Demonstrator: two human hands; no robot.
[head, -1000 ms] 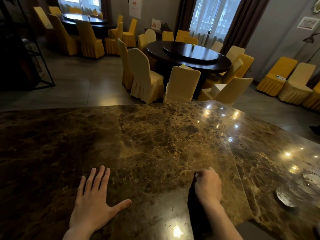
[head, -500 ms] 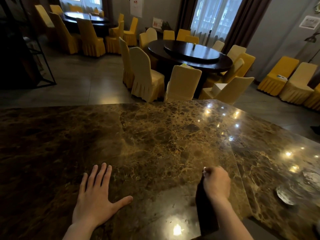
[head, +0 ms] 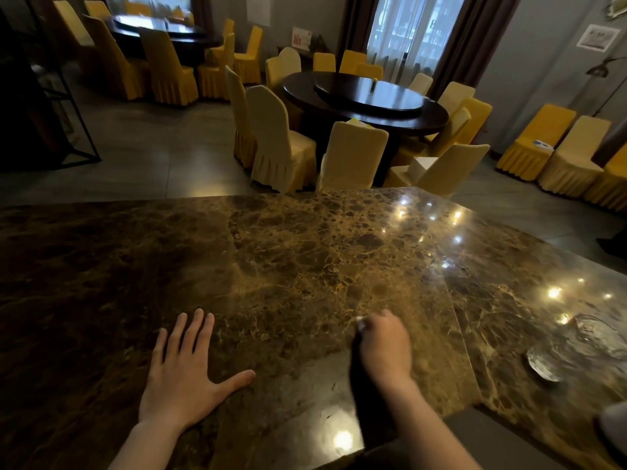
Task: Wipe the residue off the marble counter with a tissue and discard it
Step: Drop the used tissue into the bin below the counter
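Left hand (head: 185, 378) lies flat, palm down on the marble tabletop (head: 305, 266), fingers (head: 196, 330) spread wide and holding nothing, thumb out to the right. Right hand (head: 385, 346) is curled into a fist low over the tabletop, knuckles up, a little motion blur on it. A small white bit of tissue (head: 359, 323) pokes out at the front left of the fist, so I read those fingers as closed on the tissue; most of it is hidden inside the hand. I cannot tell if the wad touches the marble. A dark shadow sits just left of the right wrist and forearm.

I see no clear residue on the brown veined stone; glare and ceiling light reflections cover the near edge and right side. A seam in the slab runs diagonally just right of the right hand. A clear glass dish (head: 556, 354) sits on the tabletop at the far right, well apart from both hands.

Beyond the tabletop: a dark round dining table (head: 366, 96) ringed by cream and yellow covered chairs (head: 278, 140), a second round table (head: 159, 25) at the upper left, and curtained windows (head: 407, 32) behind.
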